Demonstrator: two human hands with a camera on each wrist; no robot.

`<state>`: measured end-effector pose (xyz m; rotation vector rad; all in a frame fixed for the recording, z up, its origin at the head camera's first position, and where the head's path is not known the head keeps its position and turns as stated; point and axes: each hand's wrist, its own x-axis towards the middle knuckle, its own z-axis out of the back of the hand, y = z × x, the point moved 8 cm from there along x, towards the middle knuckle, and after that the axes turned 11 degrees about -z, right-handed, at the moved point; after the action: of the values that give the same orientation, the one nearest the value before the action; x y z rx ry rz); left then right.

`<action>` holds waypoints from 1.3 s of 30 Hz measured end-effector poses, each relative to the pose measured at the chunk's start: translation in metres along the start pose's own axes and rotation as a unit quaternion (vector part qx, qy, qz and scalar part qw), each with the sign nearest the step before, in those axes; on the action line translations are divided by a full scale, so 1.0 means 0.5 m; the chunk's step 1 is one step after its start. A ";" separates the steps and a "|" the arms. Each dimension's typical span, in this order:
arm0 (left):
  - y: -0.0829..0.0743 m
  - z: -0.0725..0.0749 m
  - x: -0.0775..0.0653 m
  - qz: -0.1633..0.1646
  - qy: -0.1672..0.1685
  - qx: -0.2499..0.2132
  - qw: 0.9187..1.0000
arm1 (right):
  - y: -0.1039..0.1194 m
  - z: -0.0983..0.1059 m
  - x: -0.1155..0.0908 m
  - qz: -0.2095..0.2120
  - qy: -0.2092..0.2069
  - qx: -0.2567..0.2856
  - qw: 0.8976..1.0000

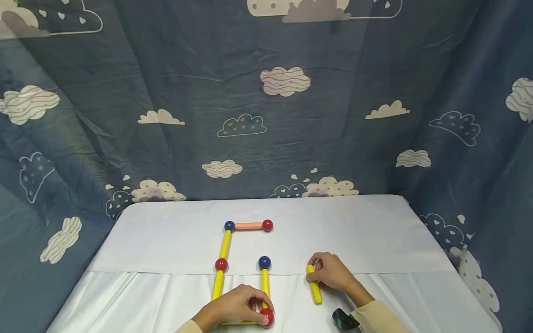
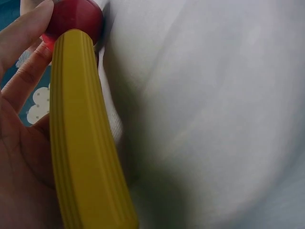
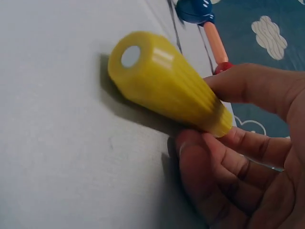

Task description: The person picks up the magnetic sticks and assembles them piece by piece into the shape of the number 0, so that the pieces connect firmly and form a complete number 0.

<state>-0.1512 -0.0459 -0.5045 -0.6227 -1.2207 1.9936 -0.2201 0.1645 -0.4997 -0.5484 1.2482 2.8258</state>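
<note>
My left hand (image 1: 237, 305) pinches a red ball (image 1: 268, 319) at the front corner of a chain of rods and balls on the table. In the left wrist view a yellow rod (image 2: 83, 129) runs from that ball toward the wrist. Another yellow rod (image 1: 265, 283) leads away from it to a blue ball (image 1: 264, 262). Off to the right, my right hand (image 1: 331, 274) holds a loose yellow rod (image 1: 316, 294) by its far end between thumb and fingers. The rod's near end, with a pale round disc (image 3: 131, 57), faces the right wrist camera.
On the left side, the chain continues through a red ball (image 1: 221, 264) and a yellow rod (image 1: 225, 244) to a blue ball (image 1: 229, 226). An orange rod (image 1: 248, 226) joins it to a red ball (image 1: 268, 225). White cloth (image 1: 158, 249) covers the table; a cloud-print curtain (image 1: 187, 92) hangs behind.
</note>
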 end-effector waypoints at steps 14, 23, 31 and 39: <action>0.009 -0.004 0.007 0.044 0.006 0.002 0.999 | 0.010 -0.018 0.104 -0.059 0.032 0.249 0.966; 0.006 -0.002 0.002 0.056 0.010 0.001 0.998 | 0.074 -0.080 0.177 -0.073 0.072 0.339 0.935; 0.000 -0.002 0.001 0.018 0.011 -0.002 1.000 | 0.097 -0.117 0.202 -0.107 0.067 0.343 0.931; 0.004 0.000 0.000 0.017 0.011 0.003 1.000 | 0.096 -0.124 0.217 -0.144 0.042 0.338 0.929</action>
<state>-0.1519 -0.0463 -0.5064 -0.6646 -1.1993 2.0128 -0.3092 0.0723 -0.5382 -0.7297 1.8390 1.9694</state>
